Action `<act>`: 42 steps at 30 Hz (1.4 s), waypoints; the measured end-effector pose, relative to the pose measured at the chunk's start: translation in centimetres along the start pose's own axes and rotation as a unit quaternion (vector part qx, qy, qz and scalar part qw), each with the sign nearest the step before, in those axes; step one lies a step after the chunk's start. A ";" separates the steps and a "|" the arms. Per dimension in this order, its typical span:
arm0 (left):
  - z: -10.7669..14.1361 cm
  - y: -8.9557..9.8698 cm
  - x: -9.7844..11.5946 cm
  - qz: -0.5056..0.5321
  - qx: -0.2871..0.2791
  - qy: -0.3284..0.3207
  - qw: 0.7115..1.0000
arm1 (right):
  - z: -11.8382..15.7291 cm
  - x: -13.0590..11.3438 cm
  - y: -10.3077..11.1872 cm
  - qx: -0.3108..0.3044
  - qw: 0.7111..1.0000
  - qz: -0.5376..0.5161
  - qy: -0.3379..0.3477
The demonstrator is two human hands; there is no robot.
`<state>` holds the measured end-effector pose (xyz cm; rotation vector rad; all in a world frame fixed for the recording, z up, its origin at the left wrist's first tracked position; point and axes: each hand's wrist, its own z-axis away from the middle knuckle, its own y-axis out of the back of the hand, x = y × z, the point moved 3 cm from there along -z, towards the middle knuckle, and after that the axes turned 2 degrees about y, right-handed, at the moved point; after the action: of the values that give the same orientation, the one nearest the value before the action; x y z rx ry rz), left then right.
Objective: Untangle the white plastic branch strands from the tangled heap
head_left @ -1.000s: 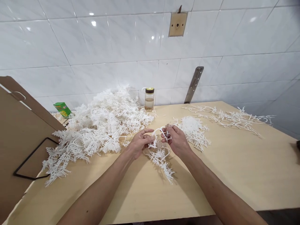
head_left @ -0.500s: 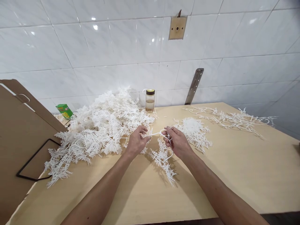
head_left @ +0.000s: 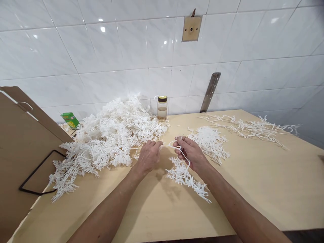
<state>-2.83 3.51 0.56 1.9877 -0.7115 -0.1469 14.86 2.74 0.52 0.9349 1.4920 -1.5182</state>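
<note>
1. With my right hand (head_left: 191, 152) I am pinching a white sprig (head_left: 186, 177) by its bare stem, thumb against curled fingers.
2. My left hand (head_left: 149, 156) is hovering just beside it, back to the camera, fingers curled inward; I cannot tell whether they are gripping anything.
3. The sprig is hanging below the right hand, its fringed end slanting down over the table (head_left: 265, 189) near the right forearm.
4. I am judging it very light and springy, since the stem is curving without kinking; the fine tips are probably soft, and likely to snag or snap.
5. So I am favouring the smooth stem near a fork, lightly pinched, over the fringe.
6. Farther out, a small heap of white tips (head_left: 206, 140) is lying beyond the right hand, a large tangled pile (head_left: 113, 128) is spreading on the left, and bare stems (head_left: 248, 127) are lying far right.
</note>
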 end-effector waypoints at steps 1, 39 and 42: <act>0.0 0.0 0.1 -0.003 -0.006 -0.008 1.000 | 0.0 0.0 0.0 -0.007 1.000 0.000 0.002; 0.2 -1.7 1.4 0.636 -0.110 0.326 0.691 | 0.4 0.0 0.4 -0.063 0.943 0.308 0.112; 0.3 -1.8 1.4 0.619 -0.093 0.330 0.706 | -0.2 1.1 0.5 -0.065 0.948 0.301 0.079</act>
<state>-1.04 3.10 -0.80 0.8746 -1.2888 1.1898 14.86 2.88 -0.73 1.3078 1.2325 -0.9090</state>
